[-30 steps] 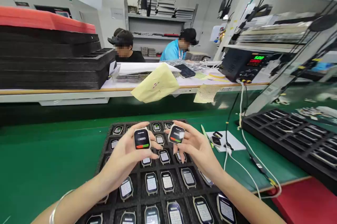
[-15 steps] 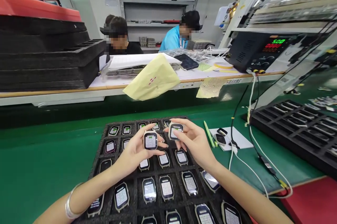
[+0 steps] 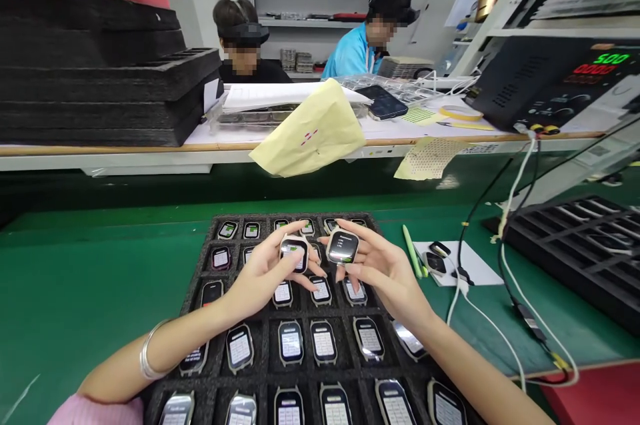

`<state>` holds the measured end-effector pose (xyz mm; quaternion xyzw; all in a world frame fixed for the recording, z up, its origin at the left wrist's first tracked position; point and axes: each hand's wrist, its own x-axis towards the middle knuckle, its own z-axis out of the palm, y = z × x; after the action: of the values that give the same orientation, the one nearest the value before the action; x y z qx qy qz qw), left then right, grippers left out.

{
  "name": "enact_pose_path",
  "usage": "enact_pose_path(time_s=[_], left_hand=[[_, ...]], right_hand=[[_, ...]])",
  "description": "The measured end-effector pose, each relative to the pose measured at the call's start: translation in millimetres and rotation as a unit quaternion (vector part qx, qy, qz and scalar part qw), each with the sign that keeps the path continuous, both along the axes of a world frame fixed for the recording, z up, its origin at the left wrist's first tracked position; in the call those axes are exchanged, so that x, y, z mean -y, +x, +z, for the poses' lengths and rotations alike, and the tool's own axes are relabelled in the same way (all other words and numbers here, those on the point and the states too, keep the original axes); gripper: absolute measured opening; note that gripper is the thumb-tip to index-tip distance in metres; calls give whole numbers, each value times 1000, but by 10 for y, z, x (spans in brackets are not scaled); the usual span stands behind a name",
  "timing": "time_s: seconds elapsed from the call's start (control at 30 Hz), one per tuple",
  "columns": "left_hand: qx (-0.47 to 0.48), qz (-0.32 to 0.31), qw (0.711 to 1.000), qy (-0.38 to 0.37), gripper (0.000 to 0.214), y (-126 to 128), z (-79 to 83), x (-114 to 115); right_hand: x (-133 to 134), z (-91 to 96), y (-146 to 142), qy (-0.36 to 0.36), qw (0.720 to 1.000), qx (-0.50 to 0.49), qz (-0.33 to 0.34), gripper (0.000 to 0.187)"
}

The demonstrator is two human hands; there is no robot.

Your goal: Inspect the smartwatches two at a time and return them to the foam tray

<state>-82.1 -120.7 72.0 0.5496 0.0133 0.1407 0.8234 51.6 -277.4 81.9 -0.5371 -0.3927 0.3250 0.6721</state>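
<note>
My left hand (image 3: 263, 272) holds a strapless smartwatch (image 3: 295, 252), its thumb lying on the lit screen, which shows white with some green. A second smartwatch (image 3: 343, 247) is in my right hand (image 3: 393, 272), gripped along its edges; its screen is dark with a few lines of small text. Both hands are side by side above a black foam tray (image 3: 200, 285). Several more watch bodies sit face up in the tray's compartments, most with lit screens, such as the watch (image 3: 323, 341) below my hands. My forearms and hands hide some compartments.
Right of the tray lie a green pen (image 3: 412, 250) and a white sheet (image 3: 480, 272) with small dark devices and cables. Another foam tray (image 3: 575, 245) stands far right. Beyond are a shelf with stacked black foam (image 3: 100, 92), a power supply (image 3: 545, 85) and two people.
My left thumb has moved onto its watch's screen. My right thumb has come off its watch's screen, which changed from white to dark text. The view has shifted a little.
</note>
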Motion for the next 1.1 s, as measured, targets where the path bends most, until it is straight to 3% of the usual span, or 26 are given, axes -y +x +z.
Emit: enact_pose_path(time_s=[0.2,0.47,0.9,1.1], left_hand=[[40,-23,999,-26,56,-8,-35,-14],[9,-10,1000,2,66,-29,23,44],[16,-9,999,26,57,-20,-34,49],[0,25,999,41,47,11,-52,44]], right_hand=[[-6,2,-33,-11,999,25,-26,51],[8,-28,-55,-16,999,15,-23,50],[39,-72,-60,-23,997,33,-65,28],[79,-103,-29,-8,1000,5,-16,33]])
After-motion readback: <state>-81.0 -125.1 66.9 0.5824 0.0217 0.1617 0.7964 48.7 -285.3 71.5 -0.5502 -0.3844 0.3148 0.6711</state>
